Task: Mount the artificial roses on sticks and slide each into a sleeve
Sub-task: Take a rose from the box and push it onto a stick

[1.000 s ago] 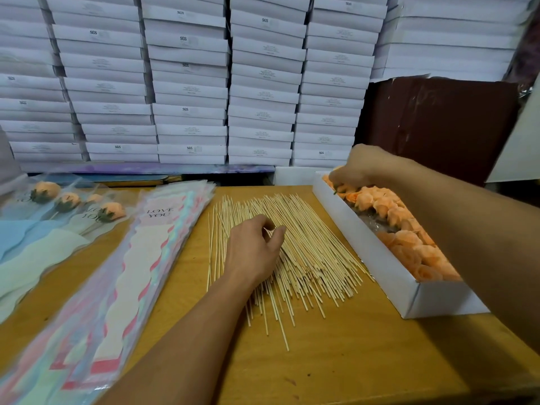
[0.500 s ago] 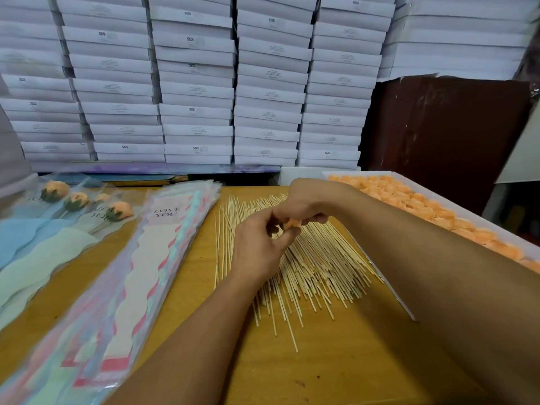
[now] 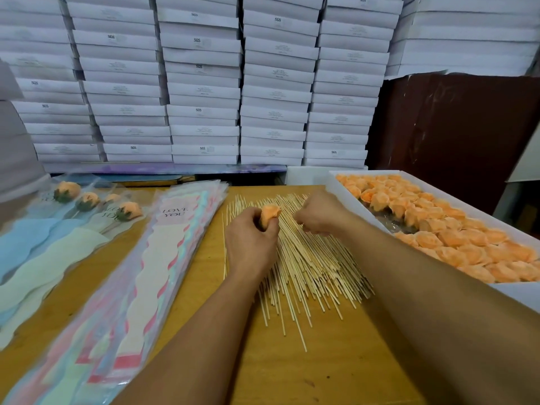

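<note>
Left hand: our left hand (image 3: 251,244), centre frame, has its grip curled round one orange rose (image 3: 270,213), the bloom poking above the fingers.
Right hand: our right hand (image 3: 320,213) sits just right of it, fingers curled down into the sticks (image 3: 304,258); we cannot tell whether the grip holds one.
Sticks: fanned across the table (image 3: 321,361), tips trailing toward the bare lower centre.
Box of roses (image 3: 343,190): along the right edge, touching the fan.
Sleeves (image 3: 152,273): stacked left of centre, reaching the lower left corner.
Finished roses (image 3: 87,201): upper left, sleeved.
Stacked white boxes (image 3: 201,83): wall off the far edge.
</note>
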`<state>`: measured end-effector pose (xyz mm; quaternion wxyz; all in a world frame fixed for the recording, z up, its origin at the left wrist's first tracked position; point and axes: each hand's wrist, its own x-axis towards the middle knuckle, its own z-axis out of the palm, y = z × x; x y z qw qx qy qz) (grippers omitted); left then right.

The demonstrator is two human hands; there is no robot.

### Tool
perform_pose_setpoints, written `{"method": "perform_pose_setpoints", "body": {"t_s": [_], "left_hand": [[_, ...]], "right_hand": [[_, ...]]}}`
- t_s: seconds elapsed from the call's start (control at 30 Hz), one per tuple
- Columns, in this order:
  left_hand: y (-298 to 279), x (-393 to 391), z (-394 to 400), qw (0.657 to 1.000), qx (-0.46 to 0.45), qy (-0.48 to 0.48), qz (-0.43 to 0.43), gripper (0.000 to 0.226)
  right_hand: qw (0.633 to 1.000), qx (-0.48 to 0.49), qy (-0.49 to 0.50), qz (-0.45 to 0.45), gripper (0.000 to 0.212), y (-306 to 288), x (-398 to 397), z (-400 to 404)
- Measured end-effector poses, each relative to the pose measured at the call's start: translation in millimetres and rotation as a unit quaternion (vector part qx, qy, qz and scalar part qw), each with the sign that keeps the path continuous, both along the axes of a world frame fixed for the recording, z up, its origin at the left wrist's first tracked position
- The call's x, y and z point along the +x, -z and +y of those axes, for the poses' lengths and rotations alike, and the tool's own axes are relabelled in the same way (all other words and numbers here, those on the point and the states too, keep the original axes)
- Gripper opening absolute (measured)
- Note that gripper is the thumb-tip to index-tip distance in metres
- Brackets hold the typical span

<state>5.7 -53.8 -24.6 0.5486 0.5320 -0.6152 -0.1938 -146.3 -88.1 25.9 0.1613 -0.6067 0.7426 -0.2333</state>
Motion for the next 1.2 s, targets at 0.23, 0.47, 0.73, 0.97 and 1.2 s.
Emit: {"method": "perform_pose_setpoints", "body": {"t_s": [0.23, 0.47, 0.73, 0.97, 1.2], "left_hand": [[1, 7, -4, 1.000, -0.001, -0.018, 0.014, 0.011], [2, 16, -9, 0.999, -0.001, -0.030, 0.020, 0.017], [0, 14, -9, 0.999, 0.014, -0.023, 0.035, 0.015], [-5, 14, -7, 0.998, 0.009, -0.021, 0.054, 0.015], [-3, 16, -10, 0.996, 0.032, -0.020, 0.084, 0.017]], "right_hand": [[0.985, -0.048, 0.021, 0.165, 0.032, 25, 35, -13], [0.986, -0.042, 0.022, 0.162, 0.026, 22, 45, -19], [0.998, -0.041, 0.038, -0.001, 0.028, 23, 30, -15], [0.961, 0.071, -0.034, -0.265, 0.006, 13, 24, 26], [0.926, 0.107, -0.080, -0.353, 0.015, 11, 34, 54]]}}
